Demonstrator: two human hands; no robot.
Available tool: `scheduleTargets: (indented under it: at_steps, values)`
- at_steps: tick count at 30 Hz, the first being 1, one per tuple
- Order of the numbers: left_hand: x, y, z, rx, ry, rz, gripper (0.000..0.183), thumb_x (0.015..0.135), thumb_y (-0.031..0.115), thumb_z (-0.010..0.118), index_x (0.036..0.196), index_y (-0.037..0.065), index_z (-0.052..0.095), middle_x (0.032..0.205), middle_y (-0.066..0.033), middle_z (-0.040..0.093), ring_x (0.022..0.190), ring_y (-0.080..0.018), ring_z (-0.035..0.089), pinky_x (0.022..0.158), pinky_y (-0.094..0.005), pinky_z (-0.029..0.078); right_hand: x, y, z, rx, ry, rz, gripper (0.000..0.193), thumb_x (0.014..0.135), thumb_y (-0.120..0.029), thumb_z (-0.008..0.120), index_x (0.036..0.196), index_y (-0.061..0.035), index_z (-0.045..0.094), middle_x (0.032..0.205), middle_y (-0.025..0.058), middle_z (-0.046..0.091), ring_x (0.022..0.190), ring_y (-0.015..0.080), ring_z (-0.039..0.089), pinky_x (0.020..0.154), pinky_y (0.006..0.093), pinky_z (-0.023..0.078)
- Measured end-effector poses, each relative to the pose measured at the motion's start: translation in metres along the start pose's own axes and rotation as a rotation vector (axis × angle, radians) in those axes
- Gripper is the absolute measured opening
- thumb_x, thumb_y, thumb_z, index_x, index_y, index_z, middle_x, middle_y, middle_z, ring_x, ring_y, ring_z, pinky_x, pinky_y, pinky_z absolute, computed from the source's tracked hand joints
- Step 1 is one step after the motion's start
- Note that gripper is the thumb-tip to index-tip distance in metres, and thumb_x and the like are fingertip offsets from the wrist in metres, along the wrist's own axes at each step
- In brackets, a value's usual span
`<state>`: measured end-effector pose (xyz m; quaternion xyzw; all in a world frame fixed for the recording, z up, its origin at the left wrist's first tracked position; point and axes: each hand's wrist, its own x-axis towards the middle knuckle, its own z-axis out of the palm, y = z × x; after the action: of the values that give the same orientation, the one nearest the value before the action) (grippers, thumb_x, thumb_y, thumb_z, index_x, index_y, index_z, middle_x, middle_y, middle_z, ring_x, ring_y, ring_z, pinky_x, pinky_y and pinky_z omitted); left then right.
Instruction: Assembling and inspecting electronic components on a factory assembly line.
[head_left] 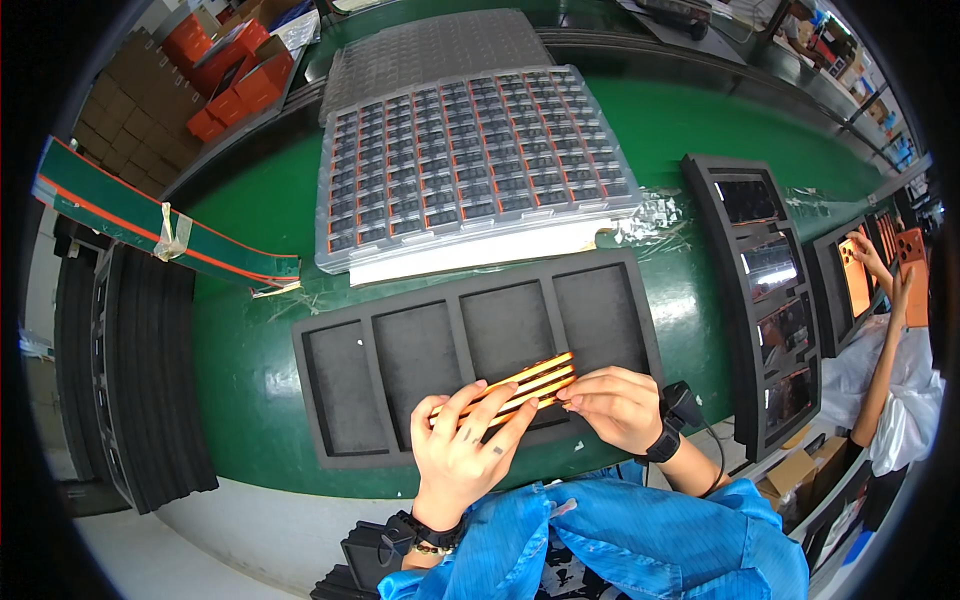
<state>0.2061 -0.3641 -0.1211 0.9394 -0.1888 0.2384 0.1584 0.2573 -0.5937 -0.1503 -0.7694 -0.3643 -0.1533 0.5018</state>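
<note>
Thin, flat, shiny slabs with gold-orange rims, a stack of slabs (548, 380), sit between the hands, tilted up to the right, over the near half of a foam tray (312, 400); can't tell if they touch it. Left hand (468, 435) has its fingers spread and clamped across the stack; right hand (618, 405) has fingertips bunched at its right end, pinch or mere touch unclear. Tray is matte dark foam, four rectangular hollows, raised straight dividers. Hollows give room ahead of the fingertips and to their left; a strip of green shows right of them, up to a second foam tray (712, 240) with glossy dark-screened phones. Farther ahead, clear plastic case (324, 215), gridded, over a white slab (480, 250). Underneath, smooth green tabletop (245, 410). Far left ahead, orange boxes (240, 85); far right, a co-worker's hand (872, 258).
</note>
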Motion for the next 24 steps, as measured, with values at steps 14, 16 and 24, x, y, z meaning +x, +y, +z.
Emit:
scheduleTargets:
  at_steps: [14,16,24]
  values:
    - [0.008,0.009,-0.009,0.033,-0.098,0.038,0.035,0.081,0.02,0.079,0.111,0.037,0.076,0.126,0.0039,0.067,0.112,-0.0211,0.062,0.095,-0.0448,0.041,-0.004,-0.002,0.001,-0.121,0.032,-0.023,0.024,0.075,0.001,0.083,0.096,-0.0027,0.072,0.098,0.0096,0.076,0.083,0.0259,0.074,0.072,0.0335,0.061]
    - [0.009,0.008,-0.008,0.036,-0.133,0.022,0.034,0.081,0.02,0.078,0.111,0.036,0.076,0.127,0.0033,0.067,0.111,-0.0208,0.062,0.094,-0.0433,0.042,-0.004,-0.001,0.001,-0.1,0.027,-0.009,0.024,0.075,0.002,0.082,0.096,-0.0022,0.072,0.099,0.01,0.076,0.084,0.0263,0.074,0.073,0.0341,0.061]
    - [0.017,0.012,-0.008,0.05,-0.166,0.025,0.034,0.08,0.019,0.078,0.111,0.032,0.076,0.123,0.0025,0.066,0.11,-0.0204,0.06,0.092,-0.0424,0.043,-0.004,-0.004,0.002,-0.055,0.022,0.034,0.024,0.078,0.006,0.076,0.1,-0.0008,0.069,0.1,0.0122,0.076,0.086,0.028,0.075,0.077,0.0359,0.062]
